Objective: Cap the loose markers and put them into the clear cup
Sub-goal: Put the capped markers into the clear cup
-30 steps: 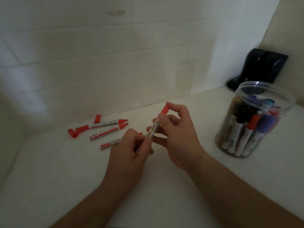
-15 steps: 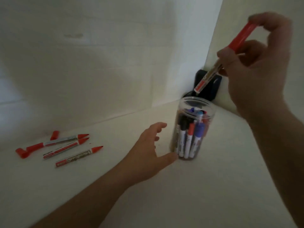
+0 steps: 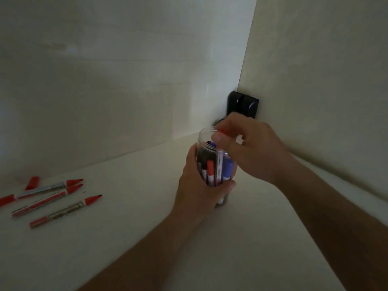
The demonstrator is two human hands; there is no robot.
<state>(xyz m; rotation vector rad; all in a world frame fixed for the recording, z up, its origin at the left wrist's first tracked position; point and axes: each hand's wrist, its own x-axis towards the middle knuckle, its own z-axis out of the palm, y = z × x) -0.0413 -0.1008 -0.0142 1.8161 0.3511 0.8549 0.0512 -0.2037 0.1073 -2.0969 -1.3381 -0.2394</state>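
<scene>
While the left hand (image 3: 199, 185) wraps the clear cup (image 3: 206, 136) low on its wall, steadying it on the white surface (image 3: 130, 238), the right hand (image 3: 249, 152) pinches a red-capped marker (image 3: 223, 131) at the rim, barrel already down among the stored markers (image 3: 210, 171).

Item: three loose markers (image 3: 45, 189), uncapped, red tips to the right, lying side by side at far left, well apart from the cup. Loose red cap (image 3: 33, 182) just behind them; a second cap (image 3: 7, 200) at the frame's edge, seemingly on a barrel's tail.

Handling, judged: markers light, stiff, smooth plastic, apt to roll; best taken mid-barrel, cap pressed on square until seated. Cup light, thin-walled, easily tipped when crowded, so a steadying hold suits it.

Also present: dark object (image 3: 243, 105) in the corner, against the wall.
</scene>
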